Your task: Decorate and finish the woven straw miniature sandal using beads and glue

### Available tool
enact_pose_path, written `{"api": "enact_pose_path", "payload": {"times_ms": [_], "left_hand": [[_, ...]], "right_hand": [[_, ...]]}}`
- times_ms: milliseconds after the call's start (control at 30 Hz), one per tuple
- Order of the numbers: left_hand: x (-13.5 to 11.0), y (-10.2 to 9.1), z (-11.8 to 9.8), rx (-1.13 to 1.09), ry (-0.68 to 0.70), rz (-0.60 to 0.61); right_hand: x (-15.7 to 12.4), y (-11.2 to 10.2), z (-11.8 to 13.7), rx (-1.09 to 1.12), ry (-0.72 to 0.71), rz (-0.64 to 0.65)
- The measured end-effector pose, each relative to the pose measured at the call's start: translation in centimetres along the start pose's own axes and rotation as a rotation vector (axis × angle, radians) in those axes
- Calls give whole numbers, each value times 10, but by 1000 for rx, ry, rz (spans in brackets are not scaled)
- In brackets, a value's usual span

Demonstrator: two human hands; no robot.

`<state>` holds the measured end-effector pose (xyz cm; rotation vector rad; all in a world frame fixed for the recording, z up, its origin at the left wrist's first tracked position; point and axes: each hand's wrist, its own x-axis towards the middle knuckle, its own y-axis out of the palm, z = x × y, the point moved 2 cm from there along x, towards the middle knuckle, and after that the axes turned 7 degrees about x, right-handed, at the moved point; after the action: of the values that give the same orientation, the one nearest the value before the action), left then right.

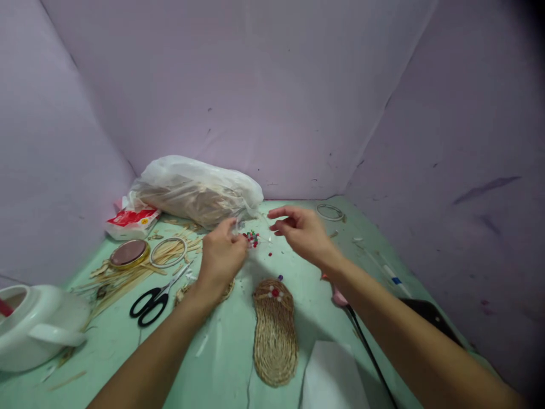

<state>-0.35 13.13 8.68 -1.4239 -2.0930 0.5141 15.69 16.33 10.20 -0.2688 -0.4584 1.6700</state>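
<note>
Ideally, I'm favouring gentleness near the beads (252, 238) beyond the slipper (276, 341), right hand (307, 235) hanging half-open, left hand (222, 254) grip unclear.

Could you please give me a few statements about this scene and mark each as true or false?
1. The slipper bears a red and white decoration. True.
2. The scissors lie to the right of the slipper. False: they lie to its left.
3. The beads are nearer the left hand than the right hand. True.
4. The bag lies nearer the camera than the slipper. False: it lies farther off, by the back wall.
5. The right hand is touching the slipper. False: it is apart from it.
</note>
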Motion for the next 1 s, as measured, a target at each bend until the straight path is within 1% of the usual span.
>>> {"api": "enact_pose_path", "payload": {"times_ms": [67,100,167,267,333,500,567,633,700,733,800,833,867,900,933,967,1000], "left_hand": [[8,-5,2,-103,-80,4],[12,-6,3,-157,-117,11],[18,-7,4,-265,-178,25],[26,-2,3,-405,-234,45],[31,3,2,-473,-260,53],[41,11,4,-546,-321,96],[44,11,5,-543,-323,120],[44,8,7,-524,-312,115],[40,1,7,-503,-297,38],[36,-4,7,-489,-270,-49],[25,-12,2,-409,-122,-264],[18,-14,-2,-312,26,-357],[12,-12,-7,-174,178,-340],[8,-4,-11,-18,309,-212],[4,8,-13,152,406,8],[2,23,-13,333,462,272],[1,36,-11,397,473,371]], "right_hand": [[-2,-14,-7,-88,9,-57],[-3,-18,-12,-136,23,-56],[-7,-22,-25,-223,43,10],[-15,-15,-43,-313,24,181],[-19,-7,-52,-355,-11,267],[-22,10,-62,-403,-126,454],[-22,16,-62,-417,-173,501],[-24,19,-60,-443,-201,493],[-24,14,-54,-469,-207,438],[-23,8,-51,-479,-204,394],[-18,-13,-40,-485,-190,253],[-15,-26,-34,-481,-182,172],[-11,-39,-28,-467,-166,67],[-7,-53,-22,-398,-144,-67],[-5,-64,-16,-339,-141,-163],[-3,-73,-10,-307,-149,-211],[-2,-79,-5,-292,-167,-255]]}}
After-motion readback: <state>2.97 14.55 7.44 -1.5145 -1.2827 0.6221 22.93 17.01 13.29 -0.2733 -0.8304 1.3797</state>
